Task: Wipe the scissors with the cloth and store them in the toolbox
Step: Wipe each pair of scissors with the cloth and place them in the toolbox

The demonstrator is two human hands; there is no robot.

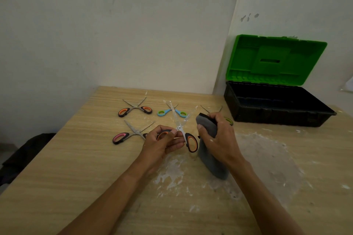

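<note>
My left hand point(162, 143) holds orange-and-black scissors point(186, 133) by one handle, blades spread and pointing up and away. My right hand point(219, 135) grips a grey cloth point(208, 126) just right of the blades; the cloth hangs down to the table. Several other scissors lie spread open on the table: an orange pair point(134, 109), a blue-and-green pair point(172, 111), a pink pair point(129, 133), and a green-handled pair point(228, 119) mostly hidden behind my right hand. The toolbox point(277, 105), black with a green lid point(275, 59) raised, stands at the back right.
The wooden table point(76, 158) has white powdery smears point(257, 150) in front of and right of my hands. A wall rises close behind the table. Something dark point(24, 154) sits beyond the table's left edge.
</note>
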